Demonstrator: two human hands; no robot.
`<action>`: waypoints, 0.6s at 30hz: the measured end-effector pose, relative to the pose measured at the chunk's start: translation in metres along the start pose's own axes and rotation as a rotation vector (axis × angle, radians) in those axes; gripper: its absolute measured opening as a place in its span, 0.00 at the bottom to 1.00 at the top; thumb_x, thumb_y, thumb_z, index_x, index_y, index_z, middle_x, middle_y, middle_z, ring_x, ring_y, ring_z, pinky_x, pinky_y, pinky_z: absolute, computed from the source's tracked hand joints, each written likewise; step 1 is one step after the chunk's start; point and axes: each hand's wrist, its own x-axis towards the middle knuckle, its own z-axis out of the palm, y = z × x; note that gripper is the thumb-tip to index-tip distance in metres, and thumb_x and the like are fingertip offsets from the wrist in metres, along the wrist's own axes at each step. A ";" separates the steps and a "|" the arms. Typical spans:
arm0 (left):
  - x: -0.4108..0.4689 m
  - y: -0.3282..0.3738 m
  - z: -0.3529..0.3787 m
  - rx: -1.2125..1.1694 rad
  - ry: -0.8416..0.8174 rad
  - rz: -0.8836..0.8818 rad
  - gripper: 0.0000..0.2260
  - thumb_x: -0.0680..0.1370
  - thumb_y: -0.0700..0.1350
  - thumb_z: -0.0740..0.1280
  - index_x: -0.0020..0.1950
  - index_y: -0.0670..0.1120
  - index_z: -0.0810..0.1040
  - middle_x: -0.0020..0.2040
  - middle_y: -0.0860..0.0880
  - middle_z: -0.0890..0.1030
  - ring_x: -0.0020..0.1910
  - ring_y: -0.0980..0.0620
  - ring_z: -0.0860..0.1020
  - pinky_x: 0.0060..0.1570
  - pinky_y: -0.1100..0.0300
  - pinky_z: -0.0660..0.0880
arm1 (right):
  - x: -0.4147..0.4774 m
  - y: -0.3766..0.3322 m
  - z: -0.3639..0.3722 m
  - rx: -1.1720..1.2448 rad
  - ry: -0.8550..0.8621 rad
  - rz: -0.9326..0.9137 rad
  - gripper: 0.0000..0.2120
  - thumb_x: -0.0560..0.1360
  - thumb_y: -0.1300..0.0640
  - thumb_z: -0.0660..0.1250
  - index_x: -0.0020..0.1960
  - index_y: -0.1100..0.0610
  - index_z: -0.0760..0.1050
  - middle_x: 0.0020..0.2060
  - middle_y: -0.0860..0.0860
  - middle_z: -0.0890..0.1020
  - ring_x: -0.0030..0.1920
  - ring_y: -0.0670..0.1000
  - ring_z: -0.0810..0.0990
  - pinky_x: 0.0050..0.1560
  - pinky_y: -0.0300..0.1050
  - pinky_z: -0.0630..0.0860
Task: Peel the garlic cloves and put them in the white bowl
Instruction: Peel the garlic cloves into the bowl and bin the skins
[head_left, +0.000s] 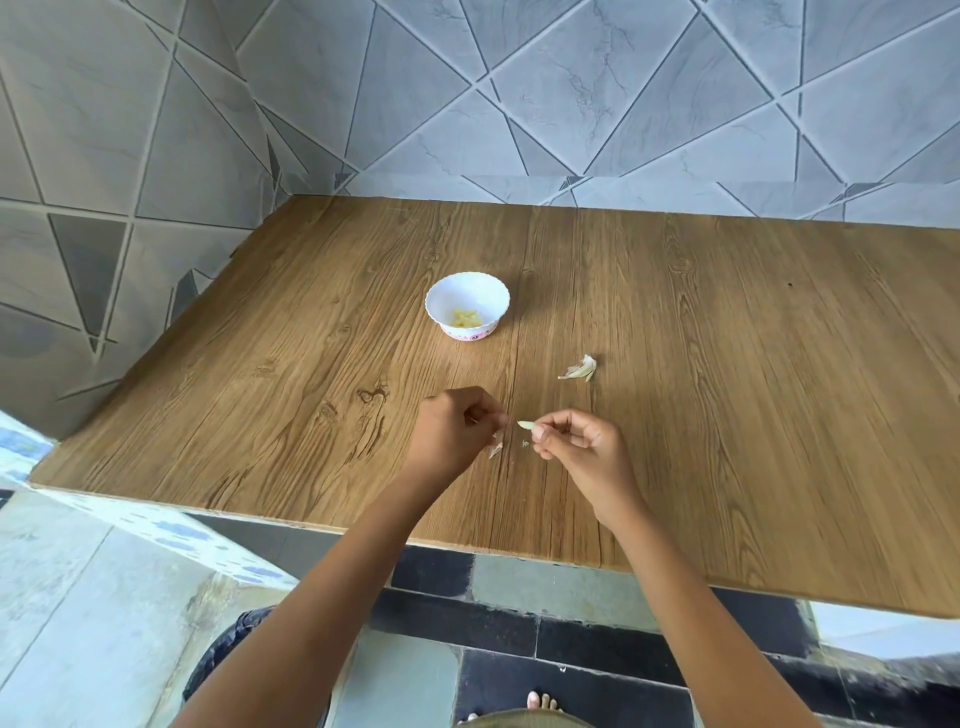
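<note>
Both hands work low over the near middle of the wooden table (727, 364). Right hand (584, 449) holds 1 garlic clove (525, 425) in a tight pinch, tip exposed leftward for stripping. Left hand (454, 431), likewise curled, pinches a scrap of papery skin (496, 448) just beside the clove. White bowl (485, 291) stands farther off, holding peeled cloves (466, 318); discarded skin (579, 369) lies right of it, kept out of the bowl.

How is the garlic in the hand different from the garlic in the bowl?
The held clove is pinched by the right hand above the table; the bowl garlic lies inside the white bowl. The held clove is one pale piece; the bowl garlic is a yellowish heap. Both are garlic.
</note>
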 end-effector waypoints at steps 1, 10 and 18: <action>0.000 0.002 0.000 -0.072 -0.016 -0.029 0.04 0.76 0.37 0.69 0.44 0.37 0.81 0.36 0.44 0.82 0.32 0.51 0.81 0.38 0.56 0.80 | 0.000 0.000 0.001 0.026 0.010 0.025 0.07 0.74 0.67 0.68 0.42 0.56 0.80 0.33 0.48 0.82 0.35 0.44 0.80 0.40 0.36 0.77; 0.000 0.011 -0.003 -0.450 -0.285 -0.179 0.01 0.75 0.35 0.69 0.45 0.38 0.80 0.35 0.46 0.81 0.34 0.57 0.80 0.37 0.67 0.77 | 0.001 -0.006 0.001 0.032 -0.019 0.055 0.06 0.74 0.67 0.67 0.42 0.60 0.80 0.32 0.50 0.82 0.33 0.45 0.80 0.37 0.37 0.77; -0.003 0.013 -0.008 -0.549 -0.305 -0.161 0.06 0.72 0.30 0.69 0.44 0.40 0.80 0.35 0.49 0.82 0.36 0.57 0.81 0.40 0.66 0.79 | 0.006 -0.012 0.002 0.022 -0.047 0.112 0.10 0.75 0.70 0.64 0.38 0.60 0.78 0.30 0.52 0.79 0.30 0.45 0.77 0.32 0.35 0.75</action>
